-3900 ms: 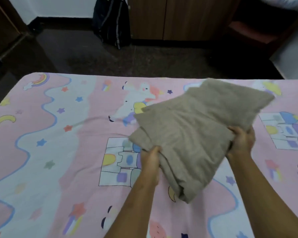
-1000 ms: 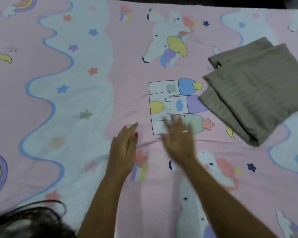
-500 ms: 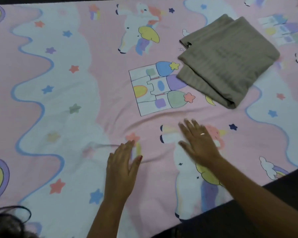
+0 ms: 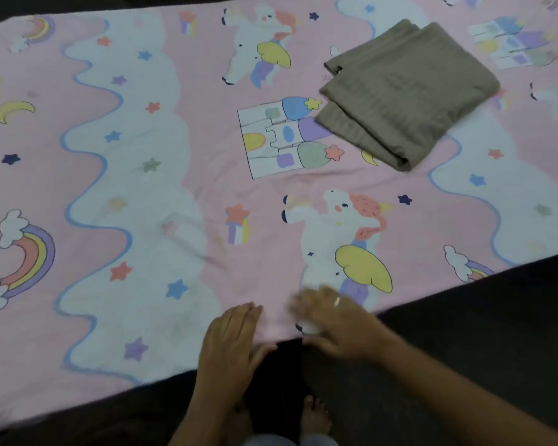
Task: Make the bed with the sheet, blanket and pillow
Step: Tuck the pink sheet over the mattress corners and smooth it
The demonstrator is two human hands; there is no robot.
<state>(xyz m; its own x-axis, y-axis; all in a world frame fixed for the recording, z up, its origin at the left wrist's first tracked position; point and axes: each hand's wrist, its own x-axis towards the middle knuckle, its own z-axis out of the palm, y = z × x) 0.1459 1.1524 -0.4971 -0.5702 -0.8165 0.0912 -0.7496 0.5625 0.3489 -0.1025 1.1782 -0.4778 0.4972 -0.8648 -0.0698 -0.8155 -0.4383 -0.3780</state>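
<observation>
A pink sheet [image 4: 142, 201] printed with unicorns, rainbows, stars and castles lies spread flat over the bed. A folded grey-brown blanket [image 4: 406, 91] rests on it at the upper right. My left hand [image 4: 231, 339] lies flat, palm down, at the sheet's near edge with fingers together. My right hand [image 4: 331, 320], wearing a ring and blurred by motion, is flat on the same edge just to the right. Neither hand holds anything. No pillow is in view.
The bed's near edge runs diagonally from lower left to right. Dark floor [image 4: 464, 349] lies below it. My bare feet [image 4: 314, 416] stand on the floor close to the bed.
Both hands have slid back across the sheet from the castle print to the near edge. The blanket, held in both hands at first, now lies set down on the sheet.
</observation>
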